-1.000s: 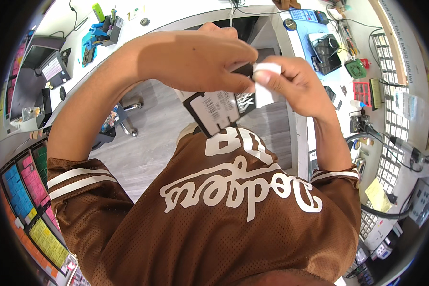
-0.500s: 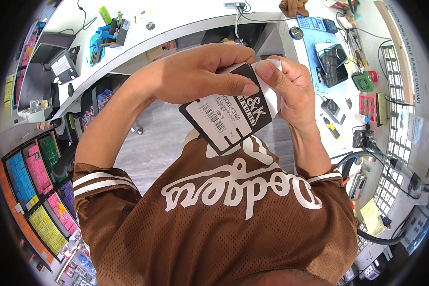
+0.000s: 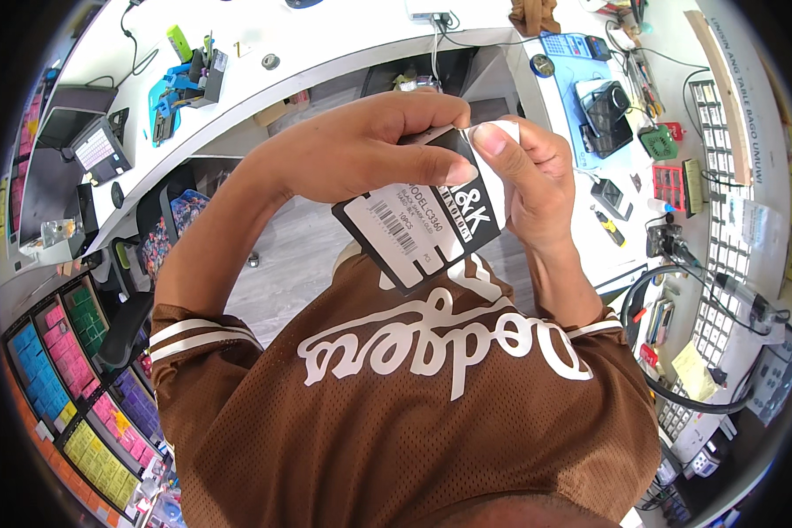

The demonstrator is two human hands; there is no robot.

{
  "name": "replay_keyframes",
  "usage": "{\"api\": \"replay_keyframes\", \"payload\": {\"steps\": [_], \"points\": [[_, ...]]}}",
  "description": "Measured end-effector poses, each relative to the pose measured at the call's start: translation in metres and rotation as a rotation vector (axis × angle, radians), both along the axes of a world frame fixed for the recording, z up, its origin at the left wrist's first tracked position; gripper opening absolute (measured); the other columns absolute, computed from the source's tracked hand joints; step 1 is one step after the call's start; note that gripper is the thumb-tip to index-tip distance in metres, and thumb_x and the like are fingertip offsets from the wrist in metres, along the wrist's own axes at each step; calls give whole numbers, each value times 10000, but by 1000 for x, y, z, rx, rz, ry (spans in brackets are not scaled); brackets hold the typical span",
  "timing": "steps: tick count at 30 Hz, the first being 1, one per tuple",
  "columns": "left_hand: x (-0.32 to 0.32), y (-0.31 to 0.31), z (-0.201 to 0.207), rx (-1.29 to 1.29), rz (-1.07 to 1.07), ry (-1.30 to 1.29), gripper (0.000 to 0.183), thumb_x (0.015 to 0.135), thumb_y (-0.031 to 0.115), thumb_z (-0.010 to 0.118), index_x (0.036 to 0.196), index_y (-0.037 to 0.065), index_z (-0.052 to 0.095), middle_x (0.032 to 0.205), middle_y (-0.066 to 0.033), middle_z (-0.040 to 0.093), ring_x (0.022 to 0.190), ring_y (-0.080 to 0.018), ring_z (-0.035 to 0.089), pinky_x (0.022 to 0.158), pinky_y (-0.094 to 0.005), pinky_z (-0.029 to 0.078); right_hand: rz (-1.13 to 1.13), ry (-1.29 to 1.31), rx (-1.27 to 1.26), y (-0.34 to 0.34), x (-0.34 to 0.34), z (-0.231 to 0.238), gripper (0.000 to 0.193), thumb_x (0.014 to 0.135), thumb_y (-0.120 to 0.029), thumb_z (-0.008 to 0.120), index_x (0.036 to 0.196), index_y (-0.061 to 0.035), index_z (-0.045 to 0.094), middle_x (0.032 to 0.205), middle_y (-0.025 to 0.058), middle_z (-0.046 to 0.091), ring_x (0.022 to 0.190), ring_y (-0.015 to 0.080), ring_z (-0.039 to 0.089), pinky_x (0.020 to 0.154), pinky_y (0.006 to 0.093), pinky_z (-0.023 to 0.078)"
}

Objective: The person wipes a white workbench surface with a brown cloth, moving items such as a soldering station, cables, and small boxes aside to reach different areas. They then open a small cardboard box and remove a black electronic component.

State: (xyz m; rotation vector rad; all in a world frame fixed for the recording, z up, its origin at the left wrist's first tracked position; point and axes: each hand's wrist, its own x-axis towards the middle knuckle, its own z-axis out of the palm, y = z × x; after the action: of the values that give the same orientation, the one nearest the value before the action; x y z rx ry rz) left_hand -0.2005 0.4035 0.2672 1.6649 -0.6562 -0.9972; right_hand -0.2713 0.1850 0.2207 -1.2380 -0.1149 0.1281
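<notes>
In front of my chest I hold a black-and-white printed label (image 3: 402, 231) with a barcode, tilted, its lower corner toward my shirt. My left hand (image 3: 361, 145) is closed on its upper edge, the thumb flat across the printed face. My right hand (image 3: 532, 172) pinches the upper right corner, where a plain white part shows under the thumb and beside the black edge. I cannot tell whether that white part is a backing sheet or the label's own reverse. Both thumbs lie close together; the fingers behind the label are mostly hidden.
A white desk (image 3: 326, 53) curves ahead, with a laptop (image 3: 103, 150) and a dark holder of tools (image 3: 204, 77) at left. On the right lie a blue mat (image 3: 581, 84), a yellow-black cutter (image 3: 609, 228) and cables. A chair (image 3: 154, 233) and coloured label racks (image 3: 79, 352) stand left.
The label and both hands have shifted slightly, and less of the plain white part shows along the right edge. Both hands keep hold. The surroundings have shifted a little in view.
</notes>
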Motion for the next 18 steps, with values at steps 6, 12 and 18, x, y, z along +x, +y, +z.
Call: {"api": "replay_keyframes", "payload": {"steps": [6,12,18], "points": [[1,13,-5,-126,23,-143,375,1028,434,674,931,85,578,820,48,426,767,-62,431,669,-286,360,14,18,64,14,1,6,223,1022,-182,713,964,30,756,848,-7,668,752,34,536,664,223,406],[0,27,1,-99,44,-137,237,1023,277,686,982,85,554,901,61,457,834,-51,436,746,-257,379,-398,-14,38,-15,17,-13,260,1057,-208,638,1097,39,707,804,62,682,643,93,601,603,240,467],[0,49,-14,-63,116,-258,281,1017,304,700,933,86,544,920,9,452,856,-114,441,774,-299,389,-417,-55,3,-13,46,-3,450,1058,-438,630,1088,7,687,757,75,700,613,120,640,525,235,456]]}}
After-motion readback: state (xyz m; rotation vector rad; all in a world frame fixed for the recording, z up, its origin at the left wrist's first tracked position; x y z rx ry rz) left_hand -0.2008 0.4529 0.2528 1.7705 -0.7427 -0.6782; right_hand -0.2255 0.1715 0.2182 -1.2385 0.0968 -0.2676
